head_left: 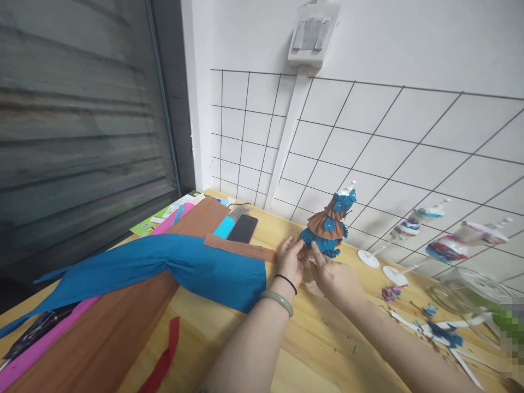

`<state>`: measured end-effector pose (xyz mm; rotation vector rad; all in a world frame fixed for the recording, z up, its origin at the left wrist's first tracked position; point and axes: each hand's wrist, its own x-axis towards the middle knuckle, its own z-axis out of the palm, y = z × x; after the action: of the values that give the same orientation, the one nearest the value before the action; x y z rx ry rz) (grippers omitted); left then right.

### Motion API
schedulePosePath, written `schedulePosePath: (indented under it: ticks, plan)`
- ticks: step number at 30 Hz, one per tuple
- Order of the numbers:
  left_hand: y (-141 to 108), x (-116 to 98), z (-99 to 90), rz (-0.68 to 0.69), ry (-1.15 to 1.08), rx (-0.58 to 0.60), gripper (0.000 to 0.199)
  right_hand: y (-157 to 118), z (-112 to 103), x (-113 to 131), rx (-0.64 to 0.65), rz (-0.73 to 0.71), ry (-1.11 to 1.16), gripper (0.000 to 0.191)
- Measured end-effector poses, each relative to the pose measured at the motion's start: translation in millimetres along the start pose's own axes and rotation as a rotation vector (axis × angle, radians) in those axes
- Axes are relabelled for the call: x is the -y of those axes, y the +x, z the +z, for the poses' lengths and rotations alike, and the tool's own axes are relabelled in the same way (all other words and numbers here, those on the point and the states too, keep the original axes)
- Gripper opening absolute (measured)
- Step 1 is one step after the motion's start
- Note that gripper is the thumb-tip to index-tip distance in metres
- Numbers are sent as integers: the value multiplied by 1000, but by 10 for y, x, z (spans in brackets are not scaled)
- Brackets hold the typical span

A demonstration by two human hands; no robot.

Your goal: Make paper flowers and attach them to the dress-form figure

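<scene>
A small dress form stands on the wooden table, dressed in tiers of brown and blue crepe paper with blue flowers. My left hand, with a black band and a pale green bangle at the wrist, pinches the left side of the blue bottom tier. On the front of that same tier, the fingers of my right hand press its lower edge. Left of my hands lie a large blue crepe sheet and a brown strip reaching my left hand.
Two mini dress forms stand at right, near a glass bowl and paper scraps. A phone, brown paper and a red strip lie at left. A wire grid backs the table.
</scene>
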<state>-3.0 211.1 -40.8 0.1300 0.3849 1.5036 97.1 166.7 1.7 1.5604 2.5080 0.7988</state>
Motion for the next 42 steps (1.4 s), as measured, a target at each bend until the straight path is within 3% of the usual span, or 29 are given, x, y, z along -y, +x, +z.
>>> schedulePosePath:
  ticks: [11,16,22,29,33,42]
  plan:
    - [-67,-47,69,-38,-30,55,26,71,-52,28,-10,-55,-36,54]
    - [-90,-76,93,-105,-39,23,20,60,-69,2,-26,-76,-44,53]
    - [-92,-74,88,-93,-47,-15,9,-12,-82,-19,-67,-102,-18,53]
    - [-43,-62,81,-169,-57,-63,13,-351,-28,-14,-157,-199,120,37]
    - [-30,-66,89,-221,-83,-37,11,-616,39,-55,-198,-164,269,35]
    - [-72,-135,140,-253,-156,-11,13,-988,-17,-135,34,28,513,37]
